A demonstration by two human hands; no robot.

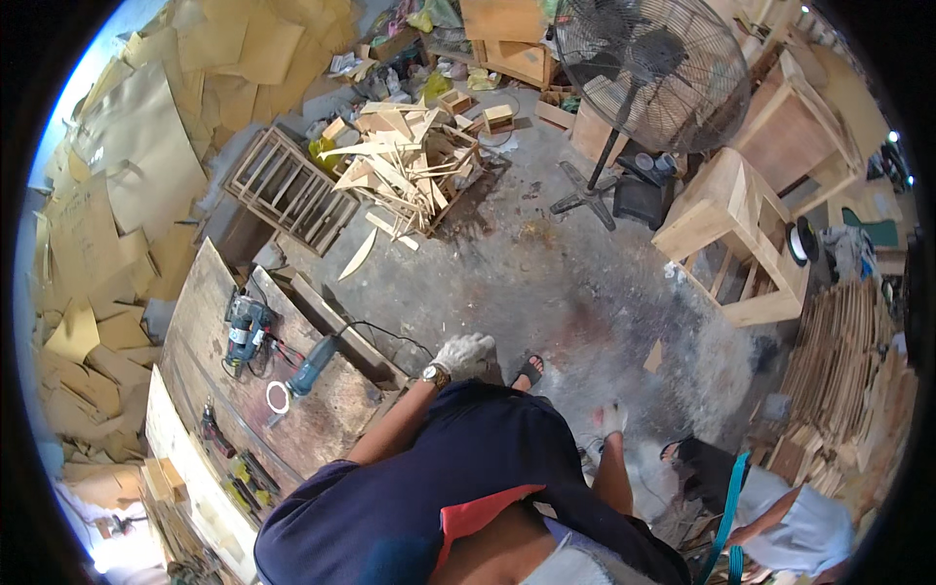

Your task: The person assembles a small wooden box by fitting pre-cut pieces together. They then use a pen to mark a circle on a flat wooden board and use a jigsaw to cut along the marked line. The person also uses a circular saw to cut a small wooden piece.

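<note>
Risk: the angle grinder (310, 369) lies loose on the tabletop (205, 292) with its cord trailing toward the edge; I judge a passing arm could snag the cord and drag the tool off.
Left hand (462, 354): gloved, fingers curled loosely, holding nothing, hanging just past the tabletop's edge; the grinder is the nearest tool.
Right hand (612, 419): gloved, blurred, low over the concrete floor (565, 273); cannot tell whether spread or closed.
Nearby: a blue power drill (246, 331) farther along the tabletop.
</note>
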